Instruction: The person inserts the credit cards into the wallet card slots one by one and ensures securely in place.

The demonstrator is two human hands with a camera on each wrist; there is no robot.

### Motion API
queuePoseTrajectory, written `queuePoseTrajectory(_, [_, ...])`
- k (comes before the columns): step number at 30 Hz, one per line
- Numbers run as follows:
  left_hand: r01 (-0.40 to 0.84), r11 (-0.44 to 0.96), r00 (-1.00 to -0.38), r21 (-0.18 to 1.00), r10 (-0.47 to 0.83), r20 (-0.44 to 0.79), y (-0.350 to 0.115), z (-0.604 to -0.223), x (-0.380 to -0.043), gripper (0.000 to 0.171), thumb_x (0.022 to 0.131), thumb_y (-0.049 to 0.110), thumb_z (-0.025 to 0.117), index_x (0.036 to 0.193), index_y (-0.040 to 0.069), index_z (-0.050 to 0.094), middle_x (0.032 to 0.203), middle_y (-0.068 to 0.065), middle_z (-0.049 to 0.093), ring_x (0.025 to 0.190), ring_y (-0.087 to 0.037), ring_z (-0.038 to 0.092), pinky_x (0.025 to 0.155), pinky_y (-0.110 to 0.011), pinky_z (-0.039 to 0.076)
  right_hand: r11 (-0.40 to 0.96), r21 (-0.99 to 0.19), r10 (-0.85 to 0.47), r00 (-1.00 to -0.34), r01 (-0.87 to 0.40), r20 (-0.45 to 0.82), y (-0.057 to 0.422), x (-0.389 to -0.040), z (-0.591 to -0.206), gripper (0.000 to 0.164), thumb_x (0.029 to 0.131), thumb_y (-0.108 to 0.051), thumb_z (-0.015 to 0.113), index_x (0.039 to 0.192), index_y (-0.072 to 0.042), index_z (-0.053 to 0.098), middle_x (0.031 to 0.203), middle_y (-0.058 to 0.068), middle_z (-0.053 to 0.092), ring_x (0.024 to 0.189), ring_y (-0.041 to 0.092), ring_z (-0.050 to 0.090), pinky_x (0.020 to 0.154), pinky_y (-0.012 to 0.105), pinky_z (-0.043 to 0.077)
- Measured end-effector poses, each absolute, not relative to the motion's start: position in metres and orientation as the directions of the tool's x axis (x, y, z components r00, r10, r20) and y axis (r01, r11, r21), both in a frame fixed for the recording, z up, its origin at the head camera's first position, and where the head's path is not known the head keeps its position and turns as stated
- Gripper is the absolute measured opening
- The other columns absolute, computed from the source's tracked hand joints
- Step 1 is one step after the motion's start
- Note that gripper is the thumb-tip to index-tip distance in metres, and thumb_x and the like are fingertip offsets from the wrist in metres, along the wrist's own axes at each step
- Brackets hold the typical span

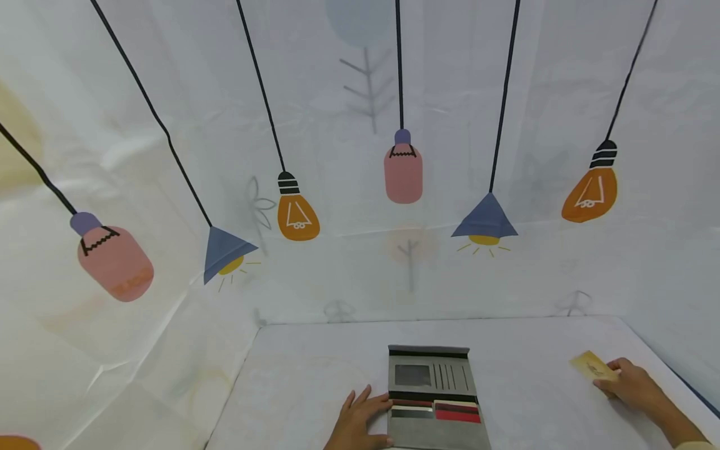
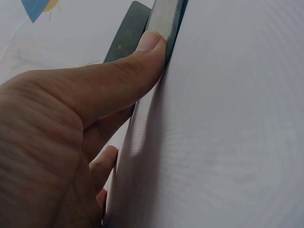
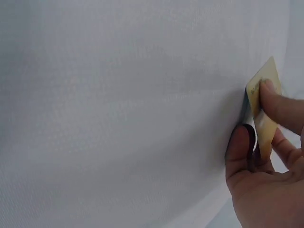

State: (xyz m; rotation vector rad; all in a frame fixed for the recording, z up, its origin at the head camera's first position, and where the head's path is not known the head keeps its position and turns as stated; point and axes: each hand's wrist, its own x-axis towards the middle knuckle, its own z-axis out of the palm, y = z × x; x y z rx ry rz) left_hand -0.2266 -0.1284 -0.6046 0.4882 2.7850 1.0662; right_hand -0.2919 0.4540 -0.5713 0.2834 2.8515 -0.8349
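A grey wallet (image 1: pixel 433 434) lies unfolded on the white table, with a window panel and slotted lines on its far half. Several cards, among them a red card (image 1: pixel 458 416), sit in the pockets of its near half. My left hand (image 1: pixel 360 422) rests at the wallet's left side, fingers spread and their tips at its edge. In the left wrist view the thumb (image 2: pixel 151 42) presses against the wallet's edge (image 2: pixel 164 21). Off to the right, my right hand (image 1: pixel 632 387) pinches a yellow card (image 1: pixel 590 364) by its near end, close over the table.
The white table (image 1: pixel 315 350) meets a pale sheet wall (image 1: pixel 349 275) at the back, with more sheeting on both sides. Printed on the sheet are hanging lamps and bulbs, such as a blue lampshade (image 1: pixel 485 217).
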Motion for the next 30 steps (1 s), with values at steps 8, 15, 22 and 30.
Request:
queuePoseTrajectory(8, [0.256, 0.7, -0.941, 0.666, 0.337, 0.007, -0.129, -0.608, -0.226, 0.064, 0.06, 0.06, 0.071, 0.119, 0.038, 0.06, 0.131, 0.017, 0.053, 0.138, -0.035, 0.031, 0.109, -0.067, 0.006, 0.657, -0.738, 0.05, -0.986, 0.152, -0.159, 0.435, -0.284, -0.564, 0.07, 0.094, -0.047, 0.046, 0.136, 0.004, 0.025, 0.106, 0.032, 0.051, 0.074, 0.017, 0.061, 0.06, 0.029, 0.054])
queuePoseTrajectory(15, [0.294, 0.692, -0.933, 0.66, 0.358, 0.039, -0.13, -0.607, -0.226, 0.065, 0.062, 0.06, 0.069, 0.121, 0.035, 0.059, 0.132, 0.017, 0.052, 0.138, -0.035, 0.031, 0.109, -0.067, 0.007, 0.319, -0.941, -0.076, -0.987, 0.109, -0.14, 0.386, -0.273, -0.555, 0.048, 0.098, -0.031, 0.044, 0.135, -0.004, 0.032, 0.118, 0.026, 0.04, 0.076, 0.021, 0.065, 0.069, 0.036, 0.058])
queuePoseTrajectory(22, [0.282, 0.693, -0.938, 0.663, 0.345, 0.038, -0.13, -0.61, -0.225, 0.063, 0.063, 0.058, 0.071, 0.121, 0.036, 0.059, 0.133, 0.018, 0.051, 0.139, -0.034, 0.029, 0.109, -0.067, 0.005, 0.379, -0.919, -0.138, -0.975, 0.109, -0.173, 0.338, -0.275, -0.543, 0.06, 0.095, -0.038, 0.048, 0.136, 0.0, 0.029, 0.106, 0.013, 0.045, 0.067, 0.014, 0.053, 0.058, 0.03, 0.051])
queuePoseTrajectory(30, [0.286, 0.707, -0.935, 0.647, 0.353, 0.028, -0.13, -0.607, -0.226, 0.061, 0.064, 0.056, 0.072, 0.121, 0.037, 0.059, 0.132, 0.018, 0.052, 0.138, -0.034, 0.031, 0.109, -0.067, 0.007, 0.34, -0.933, -0.199, -0.961, 0.117, -0.193, 0.301, -0.279, -0.546, 0.064, 0.094, -0.034, 0.052, 0.14, -0.001, 0.023, 0.081, 0.007, 0.055, 0.065, 0.015, 0.053, 0.059, 0.03, 0.05])
